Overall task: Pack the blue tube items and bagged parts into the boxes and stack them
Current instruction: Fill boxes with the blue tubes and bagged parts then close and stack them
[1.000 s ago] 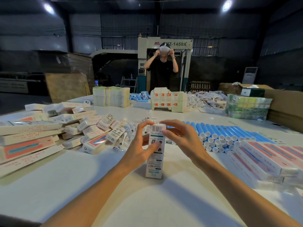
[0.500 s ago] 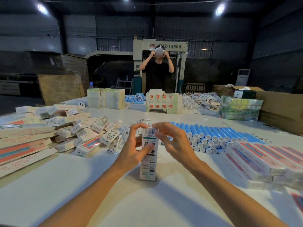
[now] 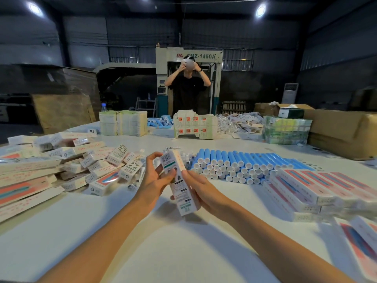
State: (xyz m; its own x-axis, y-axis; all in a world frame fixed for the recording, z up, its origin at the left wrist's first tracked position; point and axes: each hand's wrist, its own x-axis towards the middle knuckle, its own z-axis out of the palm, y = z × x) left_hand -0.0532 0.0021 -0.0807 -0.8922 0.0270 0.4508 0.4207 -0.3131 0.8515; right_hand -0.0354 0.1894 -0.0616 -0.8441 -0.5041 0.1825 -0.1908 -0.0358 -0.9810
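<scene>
I hold a long white printed box (image 3: 180, 186) tilted above the white table (image 3: 142, 242). My left hand (image 3: 155, 178) grips its upper part, thumb on the front face and fingers curled behind. My right hand (image 3: 201, 190) holds its lower right side. Blue tubes with white caps (image 3: 234, 166) lie in stacked rows just beyond the box on the right. Small clear bagged parts (image 3: 183, 156) lie behind the box, mostly hidden by it.
A loose heap of boxes (image 3: 67, 166) fills the left. Neat rows of boxes (image 3: 318, 188) lie at the right. Flat carton stacks (image 3: 122, 123), more tubes and a brown cardboard box (image 3: 342, 131) stand at the far edge, where a person (image 3: 187, 90) stands.
The box stood upright on the table; now it is lifted and tilted, top leaning left. My right hand slid from the top flap down to the lower side.
</scene>
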